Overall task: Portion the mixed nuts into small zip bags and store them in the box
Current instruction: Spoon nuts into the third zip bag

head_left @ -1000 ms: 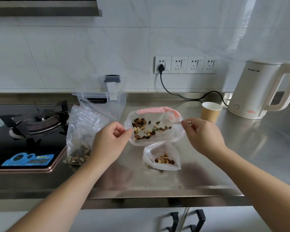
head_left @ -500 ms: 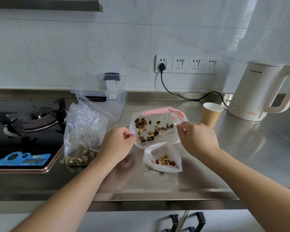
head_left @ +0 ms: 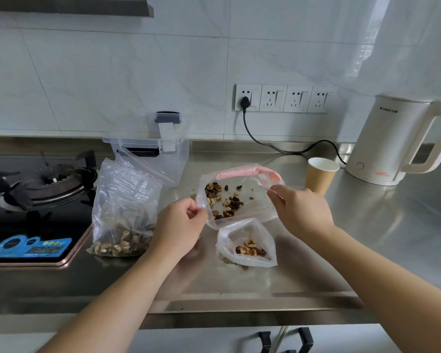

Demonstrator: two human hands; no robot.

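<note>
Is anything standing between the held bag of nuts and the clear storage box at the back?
Partly. The large nut bag stands upright just in front of the clear box, on its left half. The held small bag, pinched by left hand and right hand, has open counter toward the box's right side.

The zip bag (head_left: pixel 239 197) pinched between the left hand (head_left: pixel 180 225) and the right hand (head_left: pixel 301 210) is clear plastic with a pink strip along its far edge, and the nuts (head_left: pixel 223 200) inside it are a speckle of dark brown, tan and cream. Just below the grip, a second small bag (head_left: pixel 247 242) is clear with golden-brown nuts. Left of the left hand, the large bag (head_left: pixel 125 207) is clear with a thin red line at its top. Beyond it, the box (head_left: pixel 153 151) is transparent with a grey and white latch. Right of the right hand, the paper cup (head_left: pixel 320 175) is tan outside, white inside. The kettle (head_left: pixel 397 141) is cream with small red print. The countertop (head_left: pixel 392 238) is dull grey steel.
</note>
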